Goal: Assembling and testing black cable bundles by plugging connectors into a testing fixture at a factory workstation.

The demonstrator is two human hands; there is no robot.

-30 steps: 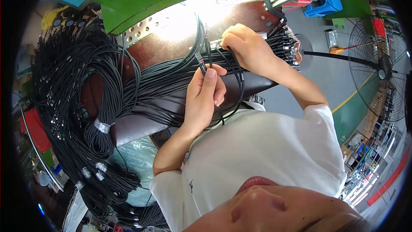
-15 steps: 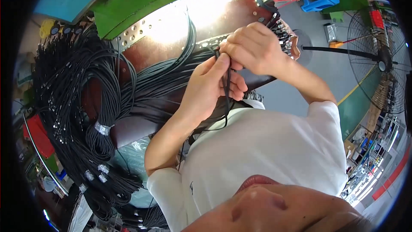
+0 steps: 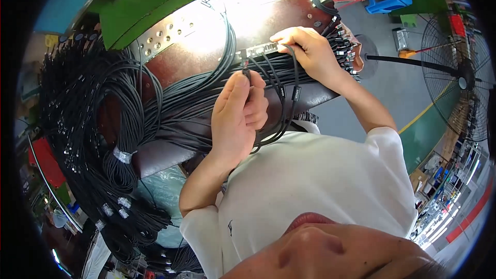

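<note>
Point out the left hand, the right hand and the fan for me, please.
Left hand (image 3: 235, 116), head view: middle of the hand.
Right hand (image 3: 315, 56), head view: back of the hand.
Fan (image 3: 463, 83), head view: central hub.

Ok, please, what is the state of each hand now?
Left hand: closed, holding a black cable.
Right hand: by the right end of the strip; grip cannot be told.

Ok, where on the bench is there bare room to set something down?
Two patches of bench look bare: one between holed strip, coil and curved cables; another between that strip and the right hand. Crowded: the cable bundle beside the left hand, and the coil's end.
</note>
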